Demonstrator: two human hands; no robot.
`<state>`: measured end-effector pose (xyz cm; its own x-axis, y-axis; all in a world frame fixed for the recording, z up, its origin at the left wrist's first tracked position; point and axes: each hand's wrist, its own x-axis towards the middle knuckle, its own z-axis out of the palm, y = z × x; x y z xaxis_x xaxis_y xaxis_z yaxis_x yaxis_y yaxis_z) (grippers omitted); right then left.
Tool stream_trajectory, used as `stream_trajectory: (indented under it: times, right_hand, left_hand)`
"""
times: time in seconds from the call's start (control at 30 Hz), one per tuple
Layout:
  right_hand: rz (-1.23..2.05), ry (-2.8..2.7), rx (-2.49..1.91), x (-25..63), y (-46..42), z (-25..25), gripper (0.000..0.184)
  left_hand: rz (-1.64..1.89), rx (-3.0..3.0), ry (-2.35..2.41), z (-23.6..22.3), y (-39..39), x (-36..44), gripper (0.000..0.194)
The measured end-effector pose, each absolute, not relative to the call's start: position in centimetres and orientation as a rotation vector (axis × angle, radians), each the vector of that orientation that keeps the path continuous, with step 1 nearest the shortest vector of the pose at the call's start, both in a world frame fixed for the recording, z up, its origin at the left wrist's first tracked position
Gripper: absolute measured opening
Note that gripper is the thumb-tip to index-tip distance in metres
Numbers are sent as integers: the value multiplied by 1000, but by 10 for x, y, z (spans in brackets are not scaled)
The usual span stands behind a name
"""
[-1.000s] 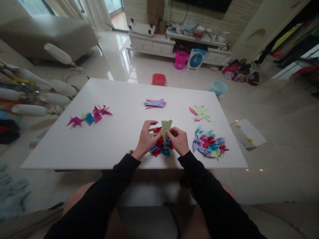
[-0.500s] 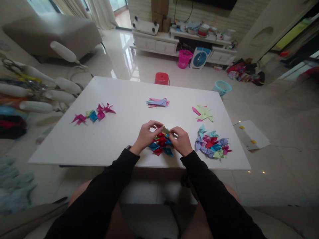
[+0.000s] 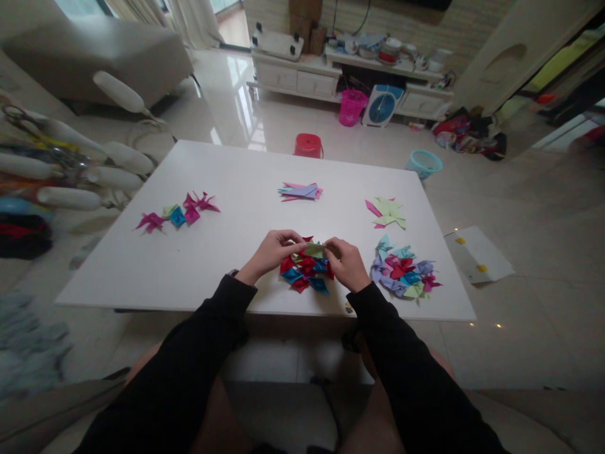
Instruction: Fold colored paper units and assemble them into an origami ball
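Between my two hands is a pale green folded paper piece (image 3: 314,250), held just above a pile of red and blue origami cranes (image 3: 305,277) at the near middle of the white table. My left hand (image 3: 278,250) pinches its left end with thumb and fingertips. At the other end, my right hand (image 3: 345,260) closes its fingers on the same piece. To the right of my hands lies a second heap of cranes (image 3: 404,271) in lilac, aqua, pink and red. The exact folds of the held paper are too small to make out.
The white table (image 3: 227,252) also bears a row of magenta, green and blue cranes (image 3: 178,215) at left, a stack of folded paper strips (image 3: 301,191) at the back and light green and pink pieces (image 3: 386,212) at right. Beyond its far edge stands a red stool (image 3: 308,146).
My hands have moved slightly apart, so the green paper now shows more of its flat face and more of the pile beneath is visible. The camera view has shifted a little.
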<state>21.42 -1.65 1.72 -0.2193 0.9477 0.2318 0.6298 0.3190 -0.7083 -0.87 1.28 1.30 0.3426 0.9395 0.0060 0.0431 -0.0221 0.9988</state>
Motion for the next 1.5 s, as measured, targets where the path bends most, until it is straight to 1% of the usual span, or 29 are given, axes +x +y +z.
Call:
stream_trajectory:
  times: [0.37,0.57,0.67,0.73,0.87,0.97,1.13,1.27,1.4,1.43,1.5]
  right_hand:
    - [962,-1859,-1333,215,-20,25,17]
    - [1124,-1657,-1333,213,-15,19,24]
    - [1182,-1481,-1342,213,-11,15,25]
    - [1227,-1332,-1326,213,-9,13,23]
    - [1274,-1061,-1258,212,-8,13,25]
    - [1243,-946,-1225,211,-9,13,29]
    - [1234,-904,-1196,214,-14,13,34]
    - [1245,-948,-1207,226,-19,14,40]
    - [1162,-1018,-1300,243,-25,15,49]
    - [1145,-1046,-1309,247,-27,16,48]
    - [1114,-1123,-1311,252,-31,19,44]
  left_hand:
    - [822,1278,814,6,15,-14,26]
    - [960,1027,864,2,19,-7,17]
    - [984,919,890,0,18,-3,12]
    - [908,904,888,1,13,1,17]
    - [623,959,788,2,-4,15,29]
    - [622,987,774,0,-13,28,33]
    - [822,993,871,-7,-19,48,37]
    - [969,1105,998,-5,-17,52,32]
    - [1090,1192,1303,-1,14,36,35]
    - [1086,1246,1401,1,27,30,37]
    - [1053,1375,1583,2,56,17,33]
